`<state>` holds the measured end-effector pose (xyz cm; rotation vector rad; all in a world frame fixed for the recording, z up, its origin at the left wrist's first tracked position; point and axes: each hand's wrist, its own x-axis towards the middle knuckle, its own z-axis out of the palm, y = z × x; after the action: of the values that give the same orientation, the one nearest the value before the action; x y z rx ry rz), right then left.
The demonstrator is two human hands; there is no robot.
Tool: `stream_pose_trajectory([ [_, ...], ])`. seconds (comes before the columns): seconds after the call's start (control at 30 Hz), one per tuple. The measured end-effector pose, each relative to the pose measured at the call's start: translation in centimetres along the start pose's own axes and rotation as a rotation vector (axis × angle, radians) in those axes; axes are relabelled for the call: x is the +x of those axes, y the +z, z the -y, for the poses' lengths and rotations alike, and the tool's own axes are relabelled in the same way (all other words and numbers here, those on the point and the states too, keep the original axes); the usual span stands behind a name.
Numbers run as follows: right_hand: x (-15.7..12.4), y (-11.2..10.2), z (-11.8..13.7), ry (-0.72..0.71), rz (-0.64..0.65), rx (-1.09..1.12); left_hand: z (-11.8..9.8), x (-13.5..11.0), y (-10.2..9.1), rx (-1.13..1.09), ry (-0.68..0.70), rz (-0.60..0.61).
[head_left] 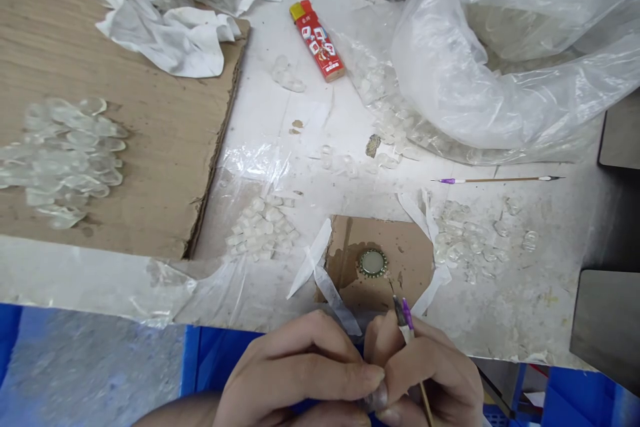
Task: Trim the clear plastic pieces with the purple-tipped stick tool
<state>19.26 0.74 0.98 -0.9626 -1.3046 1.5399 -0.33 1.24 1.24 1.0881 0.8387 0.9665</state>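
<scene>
Both hands meet at the table's front edge. My left hand (305, 370) is closed, its thumb and fingertips pinching a small clear piece (378, 399) that is mostly hidden by fingers. My right hand (440, 367) is closed around a thin brush-like stick (406, 328) with a dark tip and a purple and white wrap, pointing up and away. The right fingertips also touch the clear piece. Just beyond the hands lies a small cardboard square (350, 287), fixed with white tape strips. On it rests a bottle cap (373, 263), hollow side up, with a pale filling and a wet stain around it.
Left of the square is a pile of whitish bits (263, 228); to its right, scattered clear pieces (470, 240). A similar stick (500, 179) lies behind. Farther back are a red lighter (321, 41) and plastic bag (450, 80). Cardboard (165, 127) holds clear pieces (75, 153) and tissue (170, 40).
</scene>
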Motion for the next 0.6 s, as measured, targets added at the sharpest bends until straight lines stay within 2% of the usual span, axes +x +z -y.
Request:
stream_pose_trajectory([
  [0.13, 1.0, -0.1, 0.3, 0.006, 0.014, 0.032, 0.1, 0.0, 0.2, -0.019, -0.023, -0.036],
  [0.43, 0.0, 0.6, -0.5, -0.011, -0.043, 0.106, 0.3, 0.1, 0.4, -0.038, -0.026, -0.066],
  [0.6, 0.0, 1.6, -0.6, -0.015, -0.118, 0.168, 0.1, 0.2, 0.5, -0.057, -0.012, -0.079],
])
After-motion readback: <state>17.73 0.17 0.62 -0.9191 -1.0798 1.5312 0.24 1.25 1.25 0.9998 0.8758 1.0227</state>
